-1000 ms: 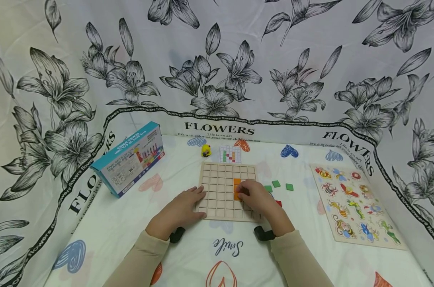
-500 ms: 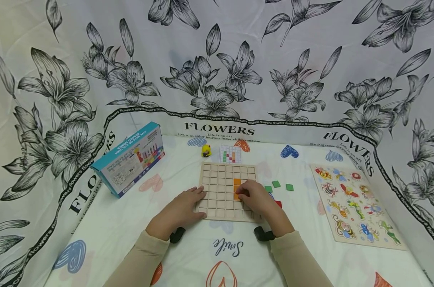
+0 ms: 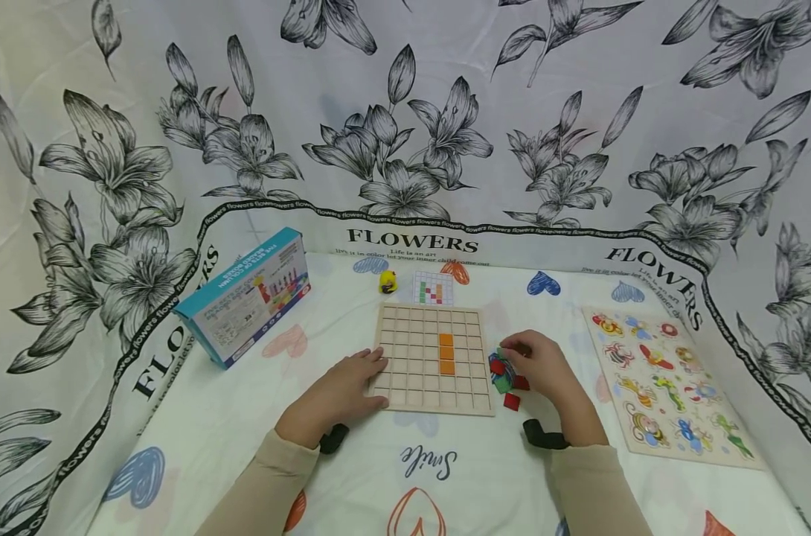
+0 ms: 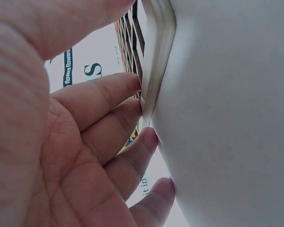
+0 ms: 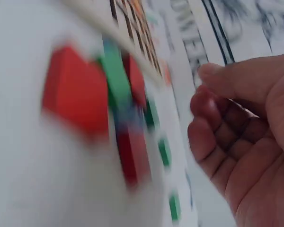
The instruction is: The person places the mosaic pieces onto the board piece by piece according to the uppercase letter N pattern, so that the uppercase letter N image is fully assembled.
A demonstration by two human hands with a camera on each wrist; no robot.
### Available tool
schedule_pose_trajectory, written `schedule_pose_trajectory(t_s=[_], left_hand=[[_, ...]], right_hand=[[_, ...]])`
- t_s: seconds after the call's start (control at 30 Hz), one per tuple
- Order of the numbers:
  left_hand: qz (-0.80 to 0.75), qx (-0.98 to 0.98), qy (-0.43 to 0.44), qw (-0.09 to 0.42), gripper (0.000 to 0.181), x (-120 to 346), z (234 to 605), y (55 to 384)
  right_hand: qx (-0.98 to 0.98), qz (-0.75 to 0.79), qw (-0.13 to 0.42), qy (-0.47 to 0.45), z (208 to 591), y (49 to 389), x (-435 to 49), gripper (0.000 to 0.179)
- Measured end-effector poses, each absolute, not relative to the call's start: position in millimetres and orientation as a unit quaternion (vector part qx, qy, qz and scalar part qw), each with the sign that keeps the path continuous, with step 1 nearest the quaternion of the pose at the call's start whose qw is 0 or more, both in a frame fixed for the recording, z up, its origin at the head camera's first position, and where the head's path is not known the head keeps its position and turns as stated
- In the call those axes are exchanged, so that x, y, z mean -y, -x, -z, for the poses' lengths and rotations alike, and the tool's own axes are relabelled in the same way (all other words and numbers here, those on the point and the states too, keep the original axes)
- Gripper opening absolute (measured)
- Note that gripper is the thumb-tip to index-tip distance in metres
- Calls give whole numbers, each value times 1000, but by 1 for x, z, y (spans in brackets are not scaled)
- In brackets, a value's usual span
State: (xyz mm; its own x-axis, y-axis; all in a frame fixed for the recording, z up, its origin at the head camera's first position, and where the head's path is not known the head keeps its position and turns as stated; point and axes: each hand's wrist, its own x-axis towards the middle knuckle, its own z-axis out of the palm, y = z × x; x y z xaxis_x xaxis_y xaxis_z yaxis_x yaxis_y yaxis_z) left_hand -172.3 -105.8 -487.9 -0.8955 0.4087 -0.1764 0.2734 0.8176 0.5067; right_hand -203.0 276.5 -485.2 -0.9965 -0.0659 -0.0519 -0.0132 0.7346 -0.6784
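A wooden grid board (image 3: 412, 380) lies flat, with a column of orange square tiles (image 3: 446, 353) in its cells. My left hand (image 3: 338, 391) rests at the board's left edge, thumb and fingers spread. In the left wrist view, its fingertips (image 4: 149, 137) touch the board's side. Over a small pile right of the board hovers my right hand (image 3: 542, 365), fingers loosely bent. Red tiles (image 3: 511, 402) and green tiles (image 3: 504, 384) make up that pile. The right wrist view shows no tile between thumb and fingers; blurred red tiles (image 5: 78, 92) lie beside them.
A pattern card (image 3: 433, 289) and a small yellow toy (image 3: 388, 281) sit behind the board. At the left stands a blue-topped box (image 3: 248, 298). An insect puzzle board (image 3: 673, 391) lies at the right, and a flower-print curtain (image 3: 405, 112) hangs behind.
My right hand has left the orange tiles and moved right to the red and green tiles. The orange column now shows fully. My left hand keeps its place.
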Motion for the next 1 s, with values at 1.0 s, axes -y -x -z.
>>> schedule_pose_trajectory(t_s=[1.0], left_hand=[[-239, -944, -176, 146, 75, 105, 490, 173]], right_hand=[[-937, 342, 62, -24, 506, 170, -314, 16]])
